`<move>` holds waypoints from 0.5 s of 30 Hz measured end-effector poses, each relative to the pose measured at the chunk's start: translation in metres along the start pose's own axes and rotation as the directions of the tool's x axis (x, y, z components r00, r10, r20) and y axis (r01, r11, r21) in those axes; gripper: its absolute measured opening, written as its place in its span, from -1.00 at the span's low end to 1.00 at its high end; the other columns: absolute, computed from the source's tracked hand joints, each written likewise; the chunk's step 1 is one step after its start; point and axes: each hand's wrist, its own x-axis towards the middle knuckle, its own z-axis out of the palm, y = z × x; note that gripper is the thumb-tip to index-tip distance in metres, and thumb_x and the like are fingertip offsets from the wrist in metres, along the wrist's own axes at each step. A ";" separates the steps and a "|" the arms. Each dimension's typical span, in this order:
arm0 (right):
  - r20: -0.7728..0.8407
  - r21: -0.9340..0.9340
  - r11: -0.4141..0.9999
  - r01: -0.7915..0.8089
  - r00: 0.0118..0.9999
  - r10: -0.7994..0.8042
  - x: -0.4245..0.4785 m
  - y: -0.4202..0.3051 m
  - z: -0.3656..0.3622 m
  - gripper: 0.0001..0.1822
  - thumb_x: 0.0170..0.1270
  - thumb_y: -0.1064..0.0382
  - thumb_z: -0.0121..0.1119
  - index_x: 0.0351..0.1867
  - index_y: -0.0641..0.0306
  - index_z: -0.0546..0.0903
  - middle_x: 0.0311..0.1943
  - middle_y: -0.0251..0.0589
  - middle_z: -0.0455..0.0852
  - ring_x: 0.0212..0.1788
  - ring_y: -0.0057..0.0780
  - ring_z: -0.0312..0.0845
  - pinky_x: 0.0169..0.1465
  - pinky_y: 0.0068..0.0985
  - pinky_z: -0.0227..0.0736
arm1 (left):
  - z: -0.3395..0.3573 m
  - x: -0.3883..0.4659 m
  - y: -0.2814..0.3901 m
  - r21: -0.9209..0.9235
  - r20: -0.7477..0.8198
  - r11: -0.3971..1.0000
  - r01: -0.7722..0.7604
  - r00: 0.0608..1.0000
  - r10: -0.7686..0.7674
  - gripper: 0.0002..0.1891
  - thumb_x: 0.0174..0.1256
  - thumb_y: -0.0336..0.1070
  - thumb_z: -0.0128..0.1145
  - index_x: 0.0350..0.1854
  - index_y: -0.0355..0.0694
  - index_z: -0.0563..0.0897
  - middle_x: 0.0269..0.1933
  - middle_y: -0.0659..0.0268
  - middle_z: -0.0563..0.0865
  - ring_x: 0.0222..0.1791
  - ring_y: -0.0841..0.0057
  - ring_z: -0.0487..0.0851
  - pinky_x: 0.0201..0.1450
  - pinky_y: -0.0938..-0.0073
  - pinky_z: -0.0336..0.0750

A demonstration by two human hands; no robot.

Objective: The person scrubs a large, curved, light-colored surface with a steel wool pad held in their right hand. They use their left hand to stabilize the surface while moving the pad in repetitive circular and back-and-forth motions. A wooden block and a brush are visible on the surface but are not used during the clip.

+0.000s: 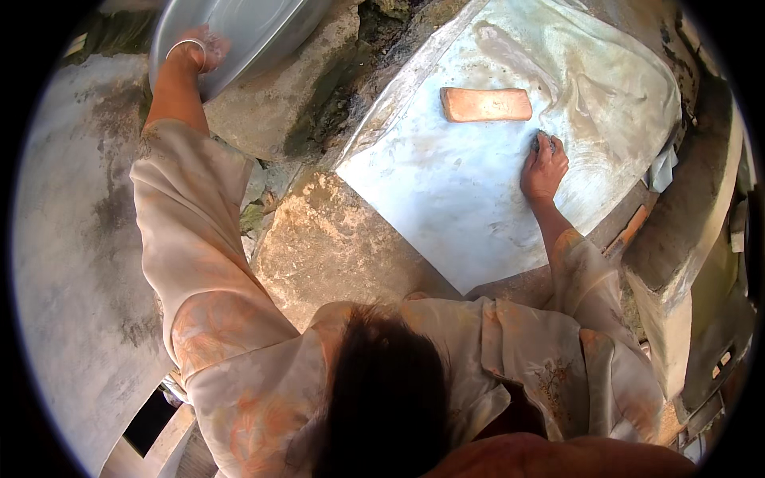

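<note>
My left hand [206,51], with a pale bangle at the wrist, reaches inside a large metal basin [263,36] at the upper left. Its fingers are blurred, so whether it holds anything is unclear. My right hand [545,170] presses a small dark scrubbing pad [536,141] onto a wet, pale sheet [412,197] spread before me. Just above and left of that hand, a worn, orange-brown rectangular block [487,105] lies on the sheet. Grey-brown smears and folds mark the sheet's upper right part.
Rough stone slabs [329,245] lie under and beside the sheet, with a large rock [287,89] below the basin. A low concrete ledge [681,239] runs along the right. A grey concrete surface [66,209] stretches down the left side.
</note>
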 end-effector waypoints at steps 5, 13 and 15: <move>0.017 0.077 0.997 0.019 1.000 -0.020 -0.005 -0.022 0.008 -0.48 0.22 0.36 0.19 0.25 0.01 0.47 0.26 0.06 0.41 0.19 0.06 0.34 0.24 -0.05 0.23 | 0.016 -0.034 0.039 -0.128 0.927 0.940 0.317 -0.299 0.227 -0.50 0.31 0.01 0.31 0.18 -0.18 0.58 0.01 0.12 0.71 0.02 0.14 0.70 0.13 0.19 0.58; 0.263 0.093 0.986 0.136 0.952 -0.156 0.015 0.016 -0.011 -0.38 0.17 0.44 0.17 0.33 0.04 0.43 0.24 0.13 0.42 0.22 0.13 0.35 0.28 -0.05 0.26 | 0.020 -0.213 -0.282 0.039 0.572 0.914 -0.405 0.759 0.312 -0.69 0.48 -0.14 0.13 -0.05 -0.34 0.65 -0.08 -0.01 0.74 -0.11 0.20 0.76 -0.09 0.29 0.70; 0.418 0.184 0.978 0.095 0.893 -0.165 0.015 0.009 -0.014 -0.37 0.18 0.44 0.20 0.34 0.07 0.42 0.21 0.14 0.44 0.19 0.11 0.41 0.25 -0.09 0.34 | -0.023 -0.170 -0.382 0.662 0.479 0.293 -0.690 0.690 0.542 -0.48 0.39 -0.05 0.21 0.24 -0.34 0.53 0.26 0.00 0.58 0.25 0.13 0.57 0.31 0.01 0.43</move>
